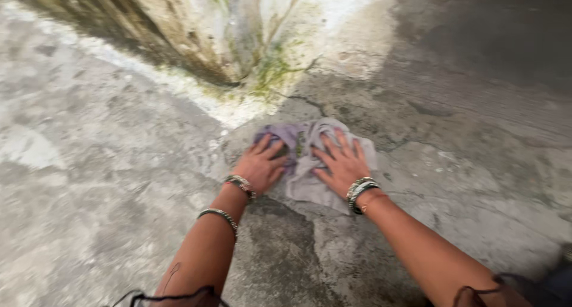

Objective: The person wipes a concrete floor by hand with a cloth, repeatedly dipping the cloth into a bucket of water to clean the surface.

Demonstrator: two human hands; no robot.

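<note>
Both hands are pressed flat on a crumpled cloth [310,158] lying on the concrete floor [447,182], close to the foot of a stained wall [196,27] marked with green growth; the cloth is pale grey with a purplish fold on its left side. The left hand [261,167] rests on that purplish part, fingers spread and lightly curled, palm down; it presses rather than grips. The right hand [341,164] lies on the grey part, fingers splayed wide, likewise open and bearing down; nothing is enclosed in either hand. Bangles [359,191] sit at both wrists, with one more band [219,216] higher on the left forearm. The floor around the cloth shows darker, damp-looking patches, chiefly nearer the person, and paler stretches to the left; judged from this, the wiping is under way, with much of the surface still uneven in tone; how much is finished cannot be told.
</note>
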